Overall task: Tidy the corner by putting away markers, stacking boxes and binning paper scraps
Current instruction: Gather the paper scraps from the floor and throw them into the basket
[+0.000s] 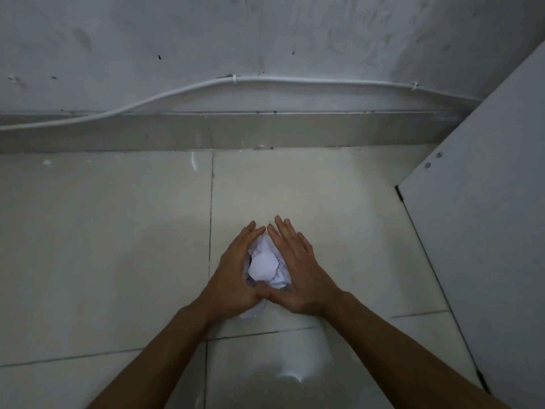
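Two hands enclose one heap of crumpled white paper scraps (263, 265) on the tiled floor (103, 246), near the middle of the scene. The left hand (237, 273) presses the heap's left side and the right hand (298, 270) its right side. The fingers of both are straight and held together, gripping nothing; their tips almost meet at the far side, the two thumbs at the near side. The scraps in the heap cannot be counted. Far: one wall (265, 39), one white cable (295, 80) held by two clips (234, 80), one skirting strip (118, 131). Right: one white panel (486, 202) with two screws (439, 154).
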Tool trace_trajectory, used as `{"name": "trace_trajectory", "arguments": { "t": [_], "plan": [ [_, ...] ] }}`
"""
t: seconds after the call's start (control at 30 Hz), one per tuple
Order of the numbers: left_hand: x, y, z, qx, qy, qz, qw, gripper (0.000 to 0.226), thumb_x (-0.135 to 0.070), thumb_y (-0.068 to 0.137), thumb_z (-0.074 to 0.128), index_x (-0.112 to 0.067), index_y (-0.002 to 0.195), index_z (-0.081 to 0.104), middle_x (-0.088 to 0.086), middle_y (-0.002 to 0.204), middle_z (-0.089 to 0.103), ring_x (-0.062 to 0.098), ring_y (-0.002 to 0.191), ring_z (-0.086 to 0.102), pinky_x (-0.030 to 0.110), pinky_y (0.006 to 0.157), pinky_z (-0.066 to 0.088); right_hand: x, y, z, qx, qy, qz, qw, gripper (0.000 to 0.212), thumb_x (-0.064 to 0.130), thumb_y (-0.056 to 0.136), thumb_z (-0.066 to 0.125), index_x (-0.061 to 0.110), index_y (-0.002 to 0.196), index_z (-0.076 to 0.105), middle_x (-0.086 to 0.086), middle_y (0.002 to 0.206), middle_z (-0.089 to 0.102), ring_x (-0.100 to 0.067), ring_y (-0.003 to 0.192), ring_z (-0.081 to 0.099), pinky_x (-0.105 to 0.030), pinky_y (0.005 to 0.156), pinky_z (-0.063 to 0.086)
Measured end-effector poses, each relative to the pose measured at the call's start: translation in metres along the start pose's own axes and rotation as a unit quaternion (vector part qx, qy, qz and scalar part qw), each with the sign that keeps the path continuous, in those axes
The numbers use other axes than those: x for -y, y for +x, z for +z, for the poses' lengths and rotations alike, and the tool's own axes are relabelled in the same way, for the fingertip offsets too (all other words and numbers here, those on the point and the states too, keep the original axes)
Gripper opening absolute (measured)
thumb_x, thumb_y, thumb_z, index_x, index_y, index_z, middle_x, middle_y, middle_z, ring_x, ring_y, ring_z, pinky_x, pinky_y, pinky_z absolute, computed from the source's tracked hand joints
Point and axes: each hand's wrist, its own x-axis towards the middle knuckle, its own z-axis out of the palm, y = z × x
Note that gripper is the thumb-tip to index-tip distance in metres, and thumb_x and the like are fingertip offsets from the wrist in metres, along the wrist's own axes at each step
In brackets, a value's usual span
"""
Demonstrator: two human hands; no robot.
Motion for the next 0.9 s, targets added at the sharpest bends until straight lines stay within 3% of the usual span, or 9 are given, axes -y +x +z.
{"name": "trace_trajectory", "arguments": {
  "t": [0.1, 0.23, 0.3, 0.47, 0.57, 0.67, 0.8, 0.9],
  "plan": [
    [-0.007, -0.002, -0.011, -0.025, -0.010, -0.040, 0.999, 0.083, -0.045, 0.085, 0.065, -0.010, 0.150, 0.028, -0.002, 0.153, 0.038, 0.003, 0.139, 0.038, 0.024, 0.116, 0.029, 0.001, 0.000, -0.006, 0.070, -0.046, -0.010, 0.996, 0.109, 0.077, 0.080, 0.053, 0.014, 0.158, 0.010, -0.010, 0.167, 0.006, -0.027, 0.154, 0.002, -0.062, 0.119, 0.010],
    [-0.009, -0.003, -0.015, -0.075, -0.025, -0.058, 0.995, 0.050, -0.039, 0.088, 0.044, -0.027, 0.136, 0.038, -0.029, 0.136, 0.051, -0.004, 0.125, 0.050, 0.019, 0.106, 0.041, 0.006, 0.003, -0.007, 0.122, -0.128, -0.018, 0.984, 0.123, 0.082, 0.069, 0.060, 0.019, 0.159, 0.003, -0.007, 0.167, -0.005, -0.026, 0.153, -0.010, -0.060, 0.120, 0.003],
    [-0.011, -0.002, -0.010, -0.101, -0.021, -0.065, 0.993, 0.047, -0.028, 0.093, 0.042, -0.022, 0.139, 0.039, -0.015, 0.141, 0.049, 0.000, 0.128, 0.049, 0.021, 0.108, 0.039, 0.010, 0.006, 0.000, 0.119, -0.158, -0.008, 0.980, 0.128, 0.087, 0.066, 0.057, 0.021, 0.159, 0.000, -0.008, 0.167, -0.006, -0.027, 0.153, -0.011, -0.060, 0.120, 0.000],
    [-0.001, -0.009, 0.000, -0.084, 0.019, -0.042, 0.995, 0.066, -0.041, 0.100, 0.043, -0.003, 0.150, 0.026, 0.007, 0.154, 0.037, 0.006, 0.139, 0.038, 0.031, 0.117, 0.028, 0.018, 0.011, 0.017, 0.114, -0.203, 0.009, 0.972, 0.126, 0.090, 0.067, 0.048, 0.015, 0.159, 0.007, -0.013, 0.166, 0.004, -0.034, 0.153, -0.001, -0.063, 0.118, 0.002],
    [0.001, -0.009, 0.003, -0.090, 0.070, -0.022, 0.993, 0.064, -0.017, 0.098, 0.050, -0.001, 0.152, 0.020, 0.008, 0.158, 0.028, 0.008, 0.145, 0.029, 0.031, 0.120, 0.022, 0.017, 0.011, 0.025, 0.092, -0.177, -0.010, 0.980, 0.115, 0.084, 0.072, 0.045, 0.007, 0.154, 0.027, -0.017, 0.161, 0.027, -0.036, 0.150, 0.022, -0.063, 0.117, 0.014],
    [-0.001, -0.006, 0.002, -0.094, 0.081, -0.003, 0.992, 0.064, -0.010, 0.096, 0.051, 0.001, 0.151, 0.020, 0.011, 0.159, 0.024, 0.014, 0.148, 0.024, 0.032, 0.121, 0.018, 0.018, 0.011, 0.025, 0.076, -0.142, -0.061, 0.985, 0.096, 0.070, 0.081, 0.054, 0.003, 0.148, 0.041, -0.016, 0.156, 0.037, -0.032, 0.148, 0.028, -0.060, 0.117, 0.018],
    [-0.003, -0.005, 0.004, -0.074, 0.061, 0.010, 0.995, 0.063, -0.038, 0.101, 0.042, -0.009, 0.152, 0.019, 0.011, 0.161, 0.020, 0.019, 0.149, 0.020, 0.035, 0.122, 0.015, 0.012, 0.009, 0.023, 0.077, -0.102, -0.108, 0.986, 0.097, 0.064, 0.075, 0.071, 0.002, 0.146, 0.045, -0.014, 0.156, 0.039, -0.029, 0.150, 0.025, -0.062, 0.119, 0.009],
    [-0.003, -0.003, 0.003, -0.068, 0.035, 0.006, 0.997, 0.066, -0.053, 0.099, 0.037, -0.019, 0.151, 0.017, 0.010, 0.161, 0.019, 0.020, 0.150, 0.018, 0.037, 0.122, 0.014, 0.013, 0.009, 0.028, 0.101, -0.137, -0.099, 0.980, 0.111, 0.079, 0.070, 0.060, 0.003, 0.149, 0.040, -0.015, 0.158, 0.034, -0.030, 0.152, 0.018, -0.060, 0.121, 0.004]
  ]
}}
